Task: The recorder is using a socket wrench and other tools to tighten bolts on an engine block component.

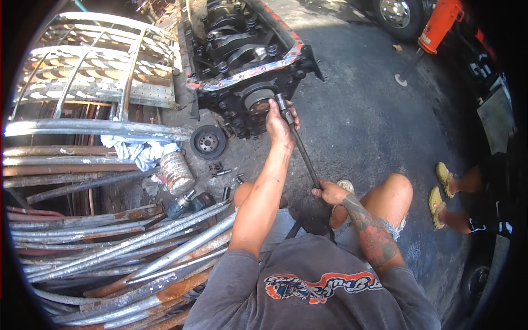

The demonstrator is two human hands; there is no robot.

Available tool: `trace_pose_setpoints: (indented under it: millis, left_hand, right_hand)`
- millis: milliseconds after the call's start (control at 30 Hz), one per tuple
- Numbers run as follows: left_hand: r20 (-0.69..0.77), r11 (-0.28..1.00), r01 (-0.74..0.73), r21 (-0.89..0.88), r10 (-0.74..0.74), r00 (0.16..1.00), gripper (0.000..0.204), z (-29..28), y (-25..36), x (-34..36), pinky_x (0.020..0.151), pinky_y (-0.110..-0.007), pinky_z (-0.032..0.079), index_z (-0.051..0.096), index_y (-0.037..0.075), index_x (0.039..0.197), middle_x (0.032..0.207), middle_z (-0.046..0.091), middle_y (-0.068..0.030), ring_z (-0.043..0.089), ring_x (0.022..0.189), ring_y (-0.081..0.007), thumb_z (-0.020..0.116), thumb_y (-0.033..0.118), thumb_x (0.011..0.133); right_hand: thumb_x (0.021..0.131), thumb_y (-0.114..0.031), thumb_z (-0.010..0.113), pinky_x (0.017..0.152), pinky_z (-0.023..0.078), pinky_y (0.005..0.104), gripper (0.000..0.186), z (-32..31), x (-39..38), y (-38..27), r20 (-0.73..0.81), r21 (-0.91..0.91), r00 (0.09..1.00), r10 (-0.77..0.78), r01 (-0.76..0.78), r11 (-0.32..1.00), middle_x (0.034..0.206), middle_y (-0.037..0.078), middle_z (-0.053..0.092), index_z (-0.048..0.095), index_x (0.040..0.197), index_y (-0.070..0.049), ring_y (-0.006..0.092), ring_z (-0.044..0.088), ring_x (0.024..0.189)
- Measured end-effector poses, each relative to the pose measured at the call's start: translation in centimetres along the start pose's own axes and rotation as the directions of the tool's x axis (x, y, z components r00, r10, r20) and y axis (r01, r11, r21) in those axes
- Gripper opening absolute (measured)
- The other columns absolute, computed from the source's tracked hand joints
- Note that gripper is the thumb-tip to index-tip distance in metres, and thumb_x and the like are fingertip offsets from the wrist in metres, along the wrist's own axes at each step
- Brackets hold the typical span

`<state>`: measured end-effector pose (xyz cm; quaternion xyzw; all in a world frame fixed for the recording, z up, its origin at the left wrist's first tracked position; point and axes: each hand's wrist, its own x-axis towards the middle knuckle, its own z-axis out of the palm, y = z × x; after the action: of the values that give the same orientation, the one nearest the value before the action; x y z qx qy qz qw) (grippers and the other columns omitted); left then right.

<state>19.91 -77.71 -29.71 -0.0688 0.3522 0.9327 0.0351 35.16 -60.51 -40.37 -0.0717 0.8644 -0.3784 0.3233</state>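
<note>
My left hand [279, 127] is wrapped round the head end of a long breaker bar [306, 155], just below the socket [281, 102] fitted to it. My right hand [331, 193] grips the lower end of the handle, close to my knees. The bar slants from the socket down to the right. Beyond my left fingers stands an engine block [236, 81], its crankshaft exposed on top. The socket appears close to the round crankshaft end [259, 101] on the block's near face; I cannot tell whether they touch.
Left of the block's near end lies a black pulley [209, 152]. Metal pipes [121, 242] crowd the left side, with a cordless impact wrench [179, 205], a dirty can [177, 171] and a rag [144, 156]. Another person's yellow clogs [437, 206] are at right, an orange jack [440, 26] farther off.
</note>
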Motion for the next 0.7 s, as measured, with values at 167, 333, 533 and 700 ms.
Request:
trace_pose_setpoints:
  millis: [167, 333, 533, 700]
  left_hand:
    - [-0.081, 0.984, 0.177, -0.036, -0.179, 0.98, 0.048, -0.6, -4.6, 6.3, 0.047, -0.033, 0.04, 0.057, 0.006, 0.091, 0.067, 0.054, -0.007, 0.051, 0.054, -0.0206, 0.029, 0.044, 0.1]
    - [-0.087, 0.957, 0.26, -0.126, -0.271, 0.959, 0.042, 0.4, -5.4, 9.5, 0.051, -0.035, 0.042, 0.053, 0.004, 0.095, 0.076, 0.053, -0.01, 0.051, 0.063, -0.0235, 0.028, 0.037, 0.101]
    - [-0.144, 0.956, 0.259, -0.141, -0.278, 0.95, 0.036, 0.6, -4.7, 10.8, 0.047, -0.034, 0.041, 0.049, 0.007, 0.087, 0.069, 0.051, -0.0088, 0.051, 0.057, -0.0228, 0.033, 0.036, 0.101]
    - [-0.2, 0.966, 0.229, -0.117, -0.249, 0.948, 0.035, 1.8, -5.3, 11.3, 0.044, -0.034, 0.041, 0.048, 0.007, 0.086, 0.068, 0.052, -0.0091, 0.051, 0.055, -0.0231, 0.035, 0.035, 0.101]
  right_hand:
    - [0.097, -0.023, 0.052, 0.064, 0.05, 0.0309, 0.032, -1.5, -4.5, -1.6, -0.117, 0.555, 0.981, 0.152, -0.063, 0.83, 0.083, 0.01, 0.059, 0.047, 0.113, 0.004, 0.017, 0.06, 0.072]
    - [0.096, -0.017, 0.053, 0.051, 0.046, 0.0253, 0.046, -3.1, -8.2, -3.2, -0.275, 0.757, 0.96, 0.049, 0.184, 0.627, 0.08, 0.008, 0.057, 0.037, 0.131, 0.007, 0.013, 0.058, 0.062]
    - [0.093, -0.013, 0.055, 0.042, 0.037, 0.0232, 0.055, -3.9, -9.6, -4.8, -0.277, 0.904, 0.961, 0.001, 0.26, 0.339, 0.087, 0.011, 0.055, 0.03, 0.138, 0.006, 0.011, 0.048, 0.052]
    - [0.094, -0.021, 0.053, 0.038, 0.034, 0.0202, 0.053, -4.6, -9.3, -1.9, -0.17, 0.97, 0.983, -0.066, 0.155, -0.186, 0.086, 0.01, 0.052, 0.033, 0.137, 0.0, 0.0078, 0.043, 0.048]
